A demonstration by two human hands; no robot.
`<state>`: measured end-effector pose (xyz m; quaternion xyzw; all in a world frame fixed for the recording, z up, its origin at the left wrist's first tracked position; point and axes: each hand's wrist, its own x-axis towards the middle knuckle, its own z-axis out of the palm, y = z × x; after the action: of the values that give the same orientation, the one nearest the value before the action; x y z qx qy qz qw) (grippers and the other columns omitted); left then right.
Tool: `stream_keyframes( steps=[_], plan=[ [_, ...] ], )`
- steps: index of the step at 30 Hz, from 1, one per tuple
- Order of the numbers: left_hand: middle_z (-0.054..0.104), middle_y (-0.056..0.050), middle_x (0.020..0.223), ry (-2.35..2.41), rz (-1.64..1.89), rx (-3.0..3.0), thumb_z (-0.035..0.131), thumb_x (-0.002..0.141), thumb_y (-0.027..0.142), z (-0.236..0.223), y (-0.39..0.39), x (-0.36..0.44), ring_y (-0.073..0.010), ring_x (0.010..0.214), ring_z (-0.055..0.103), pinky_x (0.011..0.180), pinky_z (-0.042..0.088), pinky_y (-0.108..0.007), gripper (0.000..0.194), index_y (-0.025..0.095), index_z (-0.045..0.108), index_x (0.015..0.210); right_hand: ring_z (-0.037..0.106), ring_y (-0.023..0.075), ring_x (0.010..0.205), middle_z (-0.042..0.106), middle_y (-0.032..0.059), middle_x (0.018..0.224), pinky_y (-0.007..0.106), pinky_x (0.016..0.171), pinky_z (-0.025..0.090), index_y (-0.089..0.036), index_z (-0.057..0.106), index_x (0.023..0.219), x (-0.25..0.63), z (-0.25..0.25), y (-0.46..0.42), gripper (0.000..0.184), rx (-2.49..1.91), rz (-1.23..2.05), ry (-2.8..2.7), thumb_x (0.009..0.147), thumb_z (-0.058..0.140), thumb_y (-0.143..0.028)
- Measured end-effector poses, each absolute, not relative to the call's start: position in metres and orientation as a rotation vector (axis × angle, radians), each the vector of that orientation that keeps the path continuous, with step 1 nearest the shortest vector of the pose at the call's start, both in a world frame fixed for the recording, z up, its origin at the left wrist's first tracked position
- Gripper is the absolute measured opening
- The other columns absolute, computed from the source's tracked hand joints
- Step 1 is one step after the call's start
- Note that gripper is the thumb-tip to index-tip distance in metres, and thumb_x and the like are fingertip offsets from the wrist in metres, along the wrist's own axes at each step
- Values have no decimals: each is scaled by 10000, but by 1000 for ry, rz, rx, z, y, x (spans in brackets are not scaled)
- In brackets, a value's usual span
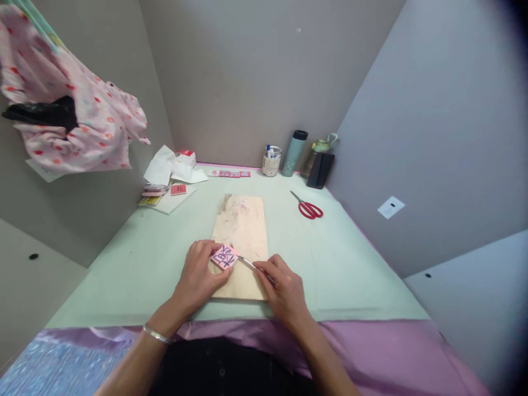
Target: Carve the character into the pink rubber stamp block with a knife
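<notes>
My left hand [201, 273] grips a small pink square block [224, 257] between thumb and fingers, just over the wooden board [243, 225]. Dark purple characters are drawn on the block's upper face. In my right hand [284, 286] is a slim carving knife [246, 262], held like a pen. Its tip meets or nearly meets the right corner of the block; I cannot tell whether it touches. The board lies flat in front of me, with purple and dark marks toward its far end.
Red-handled scissors [310, 209] lie right of the board. Along the back stand a can with pens [271, 164], a teal bottle [294, 154], a green jug [320, 145] and a leaning dark phone [320, 171]. Papers [160, 165] and a red block [178, 190] occupy the back left.
</notes>
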<state>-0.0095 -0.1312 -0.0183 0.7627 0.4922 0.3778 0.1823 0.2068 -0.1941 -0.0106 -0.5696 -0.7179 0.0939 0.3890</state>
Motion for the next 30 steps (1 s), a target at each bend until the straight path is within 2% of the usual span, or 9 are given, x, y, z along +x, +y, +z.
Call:
stream_keyframes(
  steps=[15, 30],
  plan=[
    [585, -68, 1110, 1377, 1070, 2165, 696, 803, 276, -20, -131, -10, -298, 1110, 544, 992, 450, -460, 321, 212, 592, 1100, 630, 153, 660, 626, 30, 825, 250, 597, 443, -219, 745, 1052, 207, -11, -192, 224, -1442, 129, -1858, 1010, 525, -211],
    [594, -80, 1160, 1351, 1026, 2134, 686, 799, 292, -18, -129, -13, -298, 1143, 554, 1030, 450, -465, 341, 211, 615, 1123, 646, 148, 682, 646, 21, 830, 249, 615, 461, -223, 761, 1037, 223, -10, -182, 189, -1391, 186, -1905, 996, 577, -232]
  ],
)
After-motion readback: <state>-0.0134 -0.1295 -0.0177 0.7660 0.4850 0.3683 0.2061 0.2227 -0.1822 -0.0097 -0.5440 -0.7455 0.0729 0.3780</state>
